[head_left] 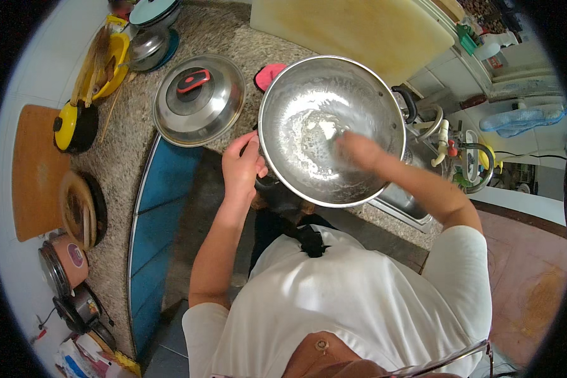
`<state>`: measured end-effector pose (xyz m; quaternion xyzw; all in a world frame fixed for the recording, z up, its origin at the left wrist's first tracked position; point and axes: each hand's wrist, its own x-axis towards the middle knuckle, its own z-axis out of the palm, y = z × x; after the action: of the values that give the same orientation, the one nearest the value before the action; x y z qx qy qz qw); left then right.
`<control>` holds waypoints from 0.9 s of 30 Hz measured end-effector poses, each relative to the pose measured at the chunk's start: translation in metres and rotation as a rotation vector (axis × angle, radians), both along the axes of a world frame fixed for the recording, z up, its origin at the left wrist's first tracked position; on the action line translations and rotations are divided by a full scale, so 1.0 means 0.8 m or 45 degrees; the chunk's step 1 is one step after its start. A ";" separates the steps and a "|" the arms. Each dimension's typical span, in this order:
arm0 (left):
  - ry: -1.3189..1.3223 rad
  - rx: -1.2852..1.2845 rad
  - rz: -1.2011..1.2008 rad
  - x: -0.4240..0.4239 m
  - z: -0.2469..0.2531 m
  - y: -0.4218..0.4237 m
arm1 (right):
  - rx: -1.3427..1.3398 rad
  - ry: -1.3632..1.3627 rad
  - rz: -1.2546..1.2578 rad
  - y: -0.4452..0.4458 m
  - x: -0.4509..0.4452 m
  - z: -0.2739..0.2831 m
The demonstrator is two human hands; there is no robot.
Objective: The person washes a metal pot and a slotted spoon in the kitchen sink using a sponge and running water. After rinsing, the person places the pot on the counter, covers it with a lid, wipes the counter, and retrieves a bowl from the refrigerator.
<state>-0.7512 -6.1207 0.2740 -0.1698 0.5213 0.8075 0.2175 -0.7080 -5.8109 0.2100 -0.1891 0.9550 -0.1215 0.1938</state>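
A wide stainless-steel wok (293, 99) is tilted toward me, wet and streaked with suds inside. My left hand (244, 163) grips it at its left side, where the handle is mostly covered by my fingers. Its other handle, a black loop (405, 104), sticks out on the right, near the sink. Inside the wok, my right hand (359, 150) is blurred against the lower inner wall. Something greyish shows at its fingertips, too smeared to identify. To the left of the wok lies a domed steel lid (227, 104) with a red and black knob.
A pink pad (268, 75) lies behind the wok on the granite counter (118, 179). A large cutting board (359, 33) leans at the back. Right of me are the sink (406, 201) and tap (442, 141). A yellow-lidded pot (68, 125) stands at left.
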 end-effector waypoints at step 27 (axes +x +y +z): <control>0.046 -0.077 -0.094 0.002 0.005 0.005 | -0.330 0.251 -0.653 -0.016 -0.123 -0.008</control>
<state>-0.7498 -6.1170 0.2778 -0.1425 0.5554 0.7856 0.2326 -0.8066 -5.8240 0.2036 0.0243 0.9622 -0.2685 0.0375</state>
